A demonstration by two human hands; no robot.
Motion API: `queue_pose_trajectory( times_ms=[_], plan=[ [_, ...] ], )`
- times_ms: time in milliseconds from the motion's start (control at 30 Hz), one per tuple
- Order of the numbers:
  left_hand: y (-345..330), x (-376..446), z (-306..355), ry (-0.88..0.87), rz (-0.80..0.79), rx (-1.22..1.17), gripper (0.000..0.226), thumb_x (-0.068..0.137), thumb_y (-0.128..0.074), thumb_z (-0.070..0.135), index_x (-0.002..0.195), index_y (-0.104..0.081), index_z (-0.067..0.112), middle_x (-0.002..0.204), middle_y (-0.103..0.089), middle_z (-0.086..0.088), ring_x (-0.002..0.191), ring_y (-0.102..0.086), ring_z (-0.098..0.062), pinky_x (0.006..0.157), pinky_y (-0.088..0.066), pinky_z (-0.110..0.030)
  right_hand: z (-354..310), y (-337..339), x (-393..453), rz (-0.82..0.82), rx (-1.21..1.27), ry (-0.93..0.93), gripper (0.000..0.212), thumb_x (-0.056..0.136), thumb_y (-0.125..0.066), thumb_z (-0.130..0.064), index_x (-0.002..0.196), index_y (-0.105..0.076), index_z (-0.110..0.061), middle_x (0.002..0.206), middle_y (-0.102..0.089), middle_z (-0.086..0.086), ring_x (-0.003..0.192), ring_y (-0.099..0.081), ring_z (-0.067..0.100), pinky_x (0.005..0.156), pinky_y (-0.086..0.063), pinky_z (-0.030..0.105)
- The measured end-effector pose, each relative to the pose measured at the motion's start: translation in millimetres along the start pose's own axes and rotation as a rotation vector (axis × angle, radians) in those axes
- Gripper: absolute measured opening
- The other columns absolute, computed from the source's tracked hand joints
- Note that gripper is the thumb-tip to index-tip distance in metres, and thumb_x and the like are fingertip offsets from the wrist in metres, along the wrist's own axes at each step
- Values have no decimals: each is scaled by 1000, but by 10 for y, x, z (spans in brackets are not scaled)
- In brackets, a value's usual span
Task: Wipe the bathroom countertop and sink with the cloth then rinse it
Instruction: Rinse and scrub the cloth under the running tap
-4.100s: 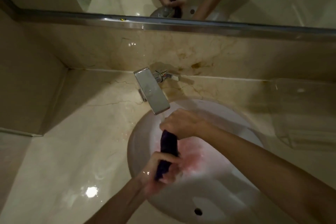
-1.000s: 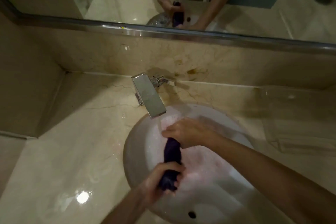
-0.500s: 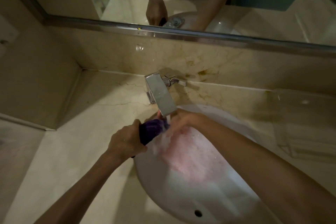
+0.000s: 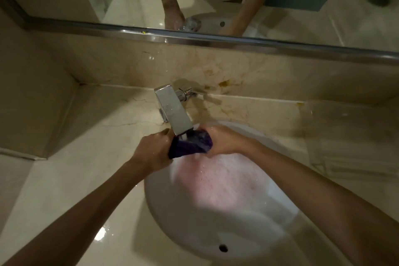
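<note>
Both hands clamp the cloth (image 4: 190, 144) under the tap (image 4: 172, 112): left hand (image 4: 151, 151) at 9 o'clock, right hand (image 4: 224, 142) at 3. Soaked, limp, probably slippery and heavy with water, so grip it by the bunched ends.

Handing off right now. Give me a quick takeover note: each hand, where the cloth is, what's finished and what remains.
Left hand: closed on the cloth's left end.
Right hand: closed on its right end.
Purple cloth: bunched between both hands, right under the faucet spout, water running onto it.
Sink: pinkish water in the basin.
Countertop: looks wet, so probably wiped already.
Left: finish rinsing, wring, shut off the water.
</note>
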State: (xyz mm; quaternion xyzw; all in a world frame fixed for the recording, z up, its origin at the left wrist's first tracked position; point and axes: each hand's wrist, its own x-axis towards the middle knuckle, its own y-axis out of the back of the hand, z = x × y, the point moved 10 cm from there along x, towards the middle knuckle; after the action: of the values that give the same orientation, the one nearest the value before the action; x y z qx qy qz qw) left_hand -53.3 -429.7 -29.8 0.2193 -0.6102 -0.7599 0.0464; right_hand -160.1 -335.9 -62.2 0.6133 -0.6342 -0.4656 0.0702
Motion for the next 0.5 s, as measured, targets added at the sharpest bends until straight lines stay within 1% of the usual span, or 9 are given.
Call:
queue_pose_trajectory(
  times_ms=[67, 133, 200, 267, 333, 400, 433, 467, 500],
  plan=[
    [-170, 141, 112, -51, -82, -28, 44, 85, -70, 37, 123, -60, 20, 119, -66, -2, 103, -64, -21, 76, -46, -24, 159, 80, -155, 27, 14, -11, 57, 70, -84, -20, 118, -54, -23, 105, -66, -2, 91, -64, 18, 76, -59, 37],
    [-339, 247, 193, -118, -158, -54, 53, 82, -71, 48, 127, -62, 22, 126, -65, -3, 113, -62, -23, 91, -51, -31, 294, 128, -302, 42, 49, -39, 52, 71, -84, -23, 113, -54, -25, 100, -66, -3, 87, -65, 17, 76, -58, 42],
    [-351, 293, 241, -167, -165, -124, 64, 76, -74, 54, 131, -59, 24, 128, -64, 0, 116, -61, -22, 98, -51, -35, 374, 132, -400, 55, 86, -39, 52, 72, -85, -26, 113, -52, -27, 99, -66, -5, 88, -65, 14, 77, -59, 42],
    [-296, 329, 261, -190, -110, -327, 58, 69, -76, 49, 120, -61, 25, 113, -68, 1, 104, -66, -20, 90, -57, -36, 415, 123, -481, 46, 207, -44, 55, 74, -86, -25, 117, -52, -26, 103, -66, -5, 89, -67, 13, 76, -61, 40],
    [-214, 353, 240, -231, -37, -450, 39, 71, -73, 44, 106, -64, 28, 98, -69, -1, 92, -70, -23, 81, -60, -37, 439, 74, -563, -16, 452, -79, 53, 78, -86, -26, 121, -56, -25, 106, -68, -4, 86, -69, 14, 72, -61, 32],
    [-141, 311, 232, -293, 47, -387, 30, 80, -69, 36, 105, -66, 21, 94, -69, -8, 87, -70, -28, 77, -60, -41, 490, -3, -645, -69, 713, -150, 37, 92, -70, -40, 125, -62, -24, 109, -72, 0, 91, -71, 19, 72, -59, 29],
    [-52, 261, 277, -359, 120, -328, 29, 82, -68, 35, 103, -68, 15, 92, -70, -10, 81, -70, -28, 72, -61, -41, 521, -37, -678, -71, 836, -186, 39, 99, -55, -50, 124, -65, -22, 112, -73, 1, 97, -72, 21, 74, -58, 28],
    [-6, 193, 322, -439, 188, -247, 29, 81, -70, 34, 101, -68, 13, 89, -71, -10, 75, -71, -28, 67, -62, -39, 583, -108, -685, -56, 968, -234, 49, 102, -42, -56, 119, -68, -19, 112, -73, 2, 99, -72, 22, 74, -58, 28],
    [38, 118, 374, -490, 239, -177, 29, 78, -76, 29, 100, -68, 12, 88, -72, -10, 70, -72, -28, 62, -63, -38, 608, -174, -708, -19, 1117, -281, 55, 101, -37, -58, 111, -70, -15, 108, -74, 4, 95, -72, 22, 73, -58, 27]
  ],
)
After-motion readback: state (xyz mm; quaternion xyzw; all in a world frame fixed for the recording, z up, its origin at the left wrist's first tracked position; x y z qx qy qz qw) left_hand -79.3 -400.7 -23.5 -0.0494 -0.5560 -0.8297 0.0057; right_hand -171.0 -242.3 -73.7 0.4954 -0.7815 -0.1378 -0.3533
